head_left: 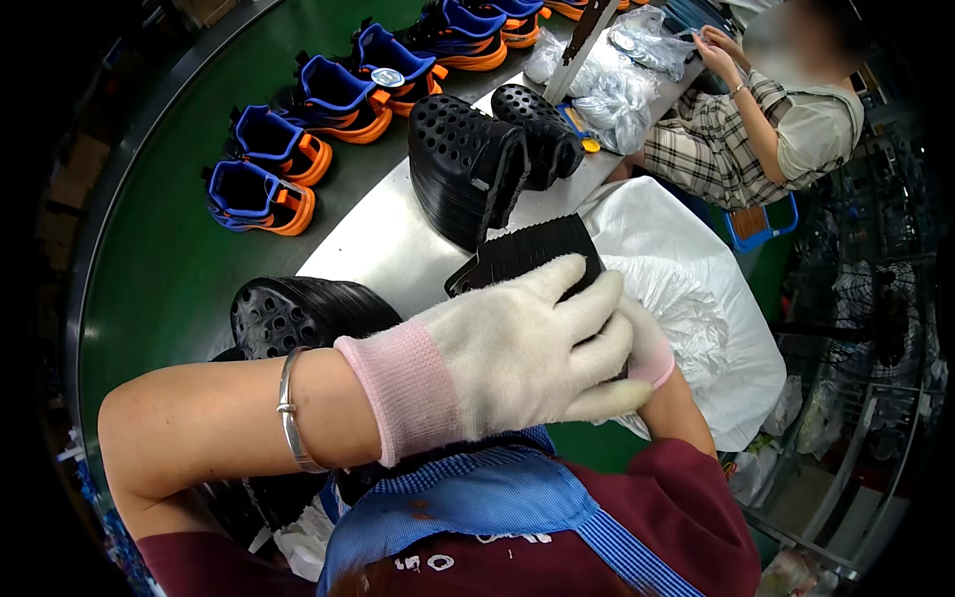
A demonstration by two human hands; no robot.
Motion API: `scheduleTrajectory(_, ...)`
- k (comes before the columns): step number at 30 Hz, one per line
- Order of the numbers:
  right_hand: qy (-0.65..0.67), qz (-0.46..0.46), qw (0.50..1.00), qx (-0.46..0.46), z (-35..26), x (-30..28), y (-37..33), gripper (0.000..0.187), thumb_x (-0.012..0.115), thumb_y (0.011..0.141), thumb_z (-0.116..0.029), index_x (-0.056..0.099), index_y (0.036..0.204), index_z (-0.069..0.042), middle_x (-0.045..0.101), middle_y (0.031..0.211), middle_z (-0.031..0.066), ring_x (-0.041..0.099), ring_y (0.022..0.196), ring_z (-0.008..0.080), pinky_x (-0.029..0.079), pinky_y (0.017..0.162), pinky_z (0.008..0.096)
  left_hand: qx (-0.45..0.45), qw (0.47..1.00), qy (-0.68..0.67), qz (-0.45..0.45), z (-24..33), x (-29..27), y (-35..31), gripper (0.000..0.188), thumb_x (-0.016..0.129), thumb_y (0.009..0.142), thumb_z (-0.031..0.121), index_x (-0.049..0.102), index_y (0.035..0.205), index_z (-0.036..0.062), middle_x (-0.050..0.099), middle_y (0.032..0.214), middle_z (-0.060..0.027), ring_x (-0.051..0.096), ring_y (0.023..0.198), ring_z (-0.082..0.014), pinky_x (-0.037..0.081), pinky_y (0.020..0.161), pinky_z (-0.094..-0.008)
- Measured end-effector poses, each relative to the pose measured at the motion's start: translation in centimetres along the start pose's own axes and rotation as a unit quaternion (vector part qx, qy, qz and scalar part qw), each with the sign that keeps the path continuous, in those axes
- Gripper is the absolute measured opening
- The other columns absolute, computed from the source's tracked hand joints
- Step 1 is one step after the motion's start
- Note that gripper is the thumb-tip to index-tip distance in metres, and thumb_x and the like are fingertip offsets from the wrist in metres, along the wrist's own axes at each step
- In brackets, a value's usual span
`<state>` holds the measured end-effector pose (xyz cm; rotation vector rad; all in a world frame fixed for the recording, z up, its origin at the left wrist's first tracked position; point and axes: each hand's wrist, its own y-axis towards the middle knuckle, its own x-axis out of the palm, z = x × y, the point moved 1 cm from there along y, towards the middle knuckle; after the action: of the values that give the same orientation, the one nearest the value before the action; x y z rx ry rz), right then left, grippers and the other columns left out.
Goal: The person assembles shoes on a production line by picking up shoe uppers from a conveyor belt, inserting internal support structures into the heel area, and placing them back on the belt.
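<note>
My left hand (542,343), in a white knit glove with a pink cuff, reaches across in front of me to the right. Its fingers are spread apart over a stack of thin black pieces (532,249), touching or just above it. Behind those fingers is my right hand (645,333), also in a white glove. Its fingers are hidden, so its grip cannot be told. Just beyond stand two more stacks of black, perforated, shoe-shaped pieces (463,164), (537,124). Another such stack (298,313) lies beside my left forearm.
Several blue-and-orange shoes (264,194) stand in a row on the green belt (149,259). A metal ledge (373,239) runs along it. A white sack (741,328) lies at right. Farther right, a seated person (771,119) handles clear plastic bags (617,95) near a metal post (577,50).
</note>
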<state>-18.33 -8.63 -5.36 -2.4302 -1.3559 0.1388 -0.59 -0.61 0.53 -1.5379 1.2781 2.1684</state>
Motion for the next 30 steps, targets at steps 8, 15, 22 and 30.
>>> scheduleTrajectory(8, 0.142, 0.01, 0.976, -0.167, 0.2, -0.7, 2.7, 0.102, 0.043, 0.09, -0.072, 0.016, 0.154, 0.003, 0.031, 0.155, 0.018, 0.033, 0.143, 0.0294, 0.028, 0.116, 0.0424, -0.16, 0.984, -0.025, 0.066, -4.9, -4.1, 1.2, 0.059, 0.078, 0.068, 0.02, 0.059, 0.123, 0.0062, 0.06, 0.098, -0.0104, 0.062, 0.089, -0.0263, 0.052, 0.077, -0.0354)
scheduleTrajectory(15, -0.098, 0.201, 0.943, -0.245, -2.0, 0.7, 5.0, 0.116, 0.082, 0.063, -0.01, 0.01, 0.153, 0.002, 0.033, 0.148, 0.0208, 0.039, 0.137, 0.0305, 0.032, 0.114, 0.0409, -0.442, 0.716, -0.521, 0.143, -9.6, -7.0, 0.2, 0.053, 0.054, 0.097, 0.042, 0.051, 0.135, 0.0055, 0.058, 0.124, -0.0062, 0.061, 0.108, -0.016, 0.053, 0.089, -0.031)
scheduleTrajectory(22, 0.042, 0.234, 0.93, -0.28, -4.0, 1.0, 8.5, 0.094, 0.078, 0.067, 0.001, 0.025, 0.144, 0.0, 0.053, 0.129, 0.0133, 0.056, 0.115, 0.0215, 0.048, 0.098, 0.0333, -0.403, 0.85, -0.336, 0.05, -10.4, -5.9, -0.4, 0.043, 0.046, 0.102, 0.009, 0.042, 0.145, 0.0061, 0.045, 0.141, -0.0107, 0.054, 0.122, -0.0203, 0.055, 0.092, -0.034)
scheduleTrajectory(30, 0.062, 0.303, 0.887, -0.343, -3.7, -2.3, 10.1, 0.05, 0.061, 0.085, 0.001, 0.05, 0.133, 0.003, 0.057, 0.126, 0.0093, 0.056, 0.11, 0.016, 0.043, 0.1, 0.0299, -0.39, 0.825, -0.406, 0.044, -14.0, -4.0, 1.3, 0.041, 0.052, 0.1, 0.007, 0.048, 0.14, 0.0066, 0.054, 0.134, -0.0086, 0.058, 0.118, -0.0195, 0.052, 0.099, -0.0306)
